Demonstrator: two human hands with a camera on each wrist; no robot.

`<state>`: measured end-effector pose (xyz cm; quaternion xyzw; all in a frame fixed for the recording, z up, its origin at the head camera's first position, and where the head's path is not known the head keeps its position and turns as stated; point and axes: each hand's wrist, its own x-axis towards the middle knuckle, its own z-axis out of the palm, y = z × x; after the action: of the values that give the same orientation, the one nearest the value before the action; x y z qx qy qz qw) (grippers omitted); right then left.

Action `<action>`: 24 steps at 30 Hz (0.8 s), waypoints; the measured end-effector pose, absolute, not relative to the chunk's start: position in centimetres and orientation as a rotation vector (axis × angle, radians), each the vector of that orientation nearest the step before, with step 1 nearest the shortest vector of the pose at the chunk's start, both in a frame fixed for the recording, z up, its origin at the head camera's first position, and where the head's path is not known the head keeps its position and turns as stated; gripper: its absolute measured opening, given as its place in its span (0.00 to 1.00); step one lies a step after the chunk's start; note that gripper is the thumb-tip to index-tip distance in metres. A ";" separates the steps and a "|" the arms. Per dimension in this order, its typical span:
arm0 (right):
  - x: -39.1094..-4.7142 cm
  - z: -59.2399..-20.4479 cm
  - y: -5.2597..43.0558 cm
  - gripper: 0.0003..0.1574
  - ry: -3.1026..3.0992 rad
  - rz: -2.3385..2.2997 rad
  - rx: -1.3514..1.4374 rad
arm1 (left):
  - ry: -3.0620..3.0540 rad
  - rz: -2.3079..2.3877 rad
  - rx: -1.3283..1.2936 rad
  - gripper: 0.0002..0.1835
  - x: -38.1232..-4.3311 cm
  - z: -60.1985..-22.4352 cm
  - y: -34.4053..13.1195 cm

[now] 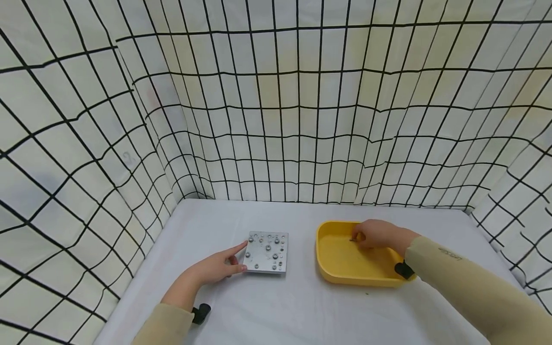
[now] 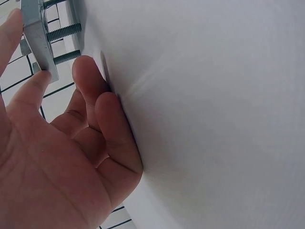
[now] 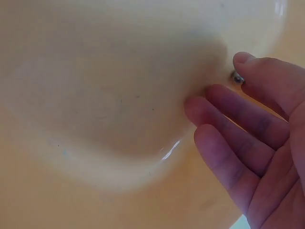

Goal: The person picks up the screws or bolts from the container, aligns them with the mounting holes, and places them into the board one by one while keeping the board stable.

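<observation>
My left hand (image 1: 217, 266) touches the left edge of a silver metal plate (image 1: 260, 263) with index finger and thumb. Several screws and nuts stand on the plate's top, and threaded shafts (image 2: 66, 31) stick out below it. In the left wrist view, the other fingers curl loosely beside the white cloth. Inside a yellow tray (image 1: 336, 273), my right hand (image 1: 379, 235) pinches a small metal fastener (image 3: 237, 77) between thumb and index finger. Only its round, shiny end shows, so I cannot tell its exact kind. The other right fingers are spread near the tray wall.
A white cloth (image 1: 297, 306) covers the table. Behind it and on both sides rise white walls (image 1: 276, 115) with black netting. One small dark speck (image 1: 367, 293) lies in front of the tray. Black wrist devices (image 1: 201, 314) sit at both cuffs.
</observation>
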<state>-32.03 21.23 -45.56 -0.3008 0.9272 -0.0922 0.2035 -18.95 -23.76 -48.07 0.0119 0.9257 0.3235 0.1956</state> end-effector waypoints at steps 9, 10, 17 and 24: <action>-32.3 -46.2 20.7 0.07 2.600 -0.179 -0.865 | 2.592 0.923 0.021 0.44 -18.8 -47.9 -23.5; -32.3 -46.2 20.6 0.06 2.603 -0.168 -0.868 | 2.593 0.924 0.021 0.44 -18.8 -47.8 -23.5; -32.2 -46.4 20.1 0.05 2.622 -0.123 -0.926 | 2.588 0.938 0.027 0.43 -18.8 -47.8 -23.5; -32.5 -46.8 20.0 0.12 2.645 -0.063 -0.987 | 2.596 0.926 0.024 0.44 -18.8 -48.0 -23.6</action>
<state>-32.53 20.00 -46.85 -0.3451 0.9249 -0.0221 0.1581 -18.84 -23.62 -48.01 0.0085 0.9243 0.3299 0.1915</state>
